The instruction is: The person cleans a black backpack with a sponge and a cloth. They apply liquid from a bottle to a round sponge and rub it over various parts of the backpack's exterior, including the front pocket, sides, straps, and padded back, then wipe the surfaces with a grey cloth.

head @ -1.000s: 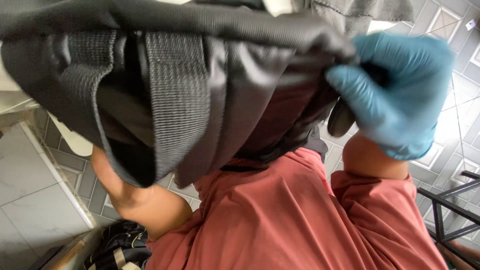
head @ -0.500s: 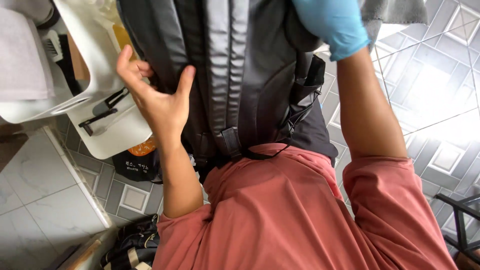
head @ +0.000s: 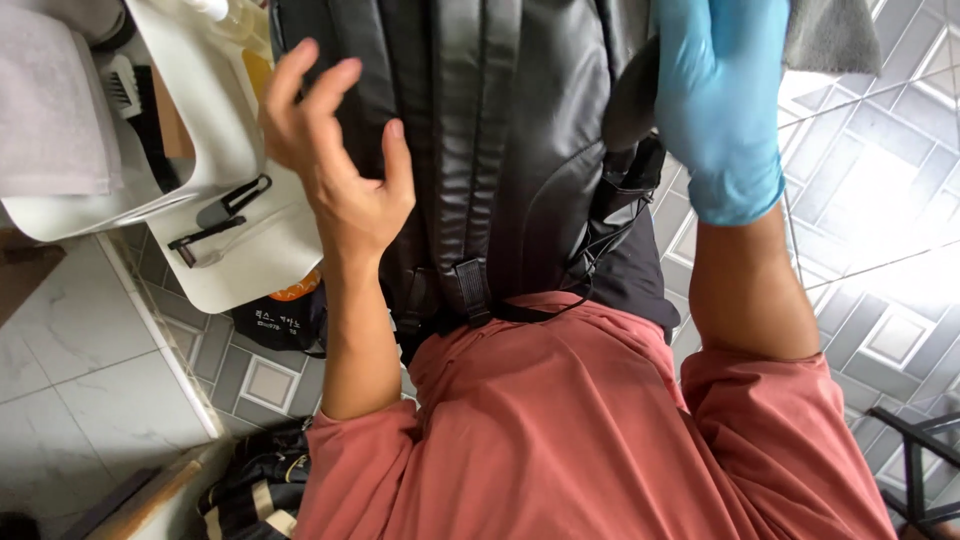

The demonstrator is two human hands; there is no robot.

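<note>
Backpack of black smooth synthetic fabric with padded straps and webbing (head: 500, 150) occupies the centre of the view, from 12 o'clock down to the person's lap, where its lower edge rests against the salmon-red shirt (head: 580, 430).

Left hand (head: 335, 165), bare, sits at 10 o'clock against the backpack's left side. Its fingers (head: 300, 85) are spread apart and curled, clamped on nothing; only the thumb and palm edge appear to touch the fabric.

Right hand (head: 720, 110), in a blue disposable glove, sits at 1 o'clock on the upper right of the backpack, beside a grey cloth (head: 830, 35). Whether its fingers are closed on the cloth or the fabric cannot be told.

Risk: with the left hand not gripping, the backpack could probably slide off the lap toward 9 o'clock. The loose webbing and buckle at (head: 470, 290) could snag during turning.

Clearance: at 9 to 10 o'clock a white plastic tray (head: 240, 250) carrying a black clip (head: 220, 215) lies close beside the left hand, leaving little room. At 3 o'clock the grey patterned tile floor (head: 880, 200) offers open room.
</note>
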